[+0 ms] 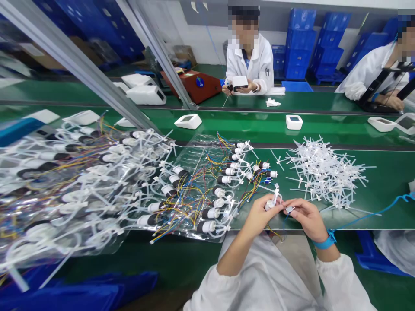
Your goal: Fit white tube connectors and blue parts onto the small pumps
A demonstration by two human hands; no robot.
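My left hand point(258, 217) is closed around a small white pump point(269, 204) with a looped white tube point(277, 196) on it. Fingers of my right hand point(306, 216) pinch a small pale, flat tag-like piece point(289, 209) close beside the pump; its exact kind is too small to make out. Thin coloured wires point(275, 233) hang below my hands. Just beyond my left hand lie more black-and-white pumps point(271, 174) with wires and small blue-and-white pieces point(267, 182).
Rows of wired pumps point(210, 213) lie on clear plastic to the left. A heap of white tube pieces point(327, 172) is at the right. White devices point(294, 122) sit on the green conveyor point(240, 125). A blue cord point(366, 217) runs from my right wristband. Two co-workers sit opposite.
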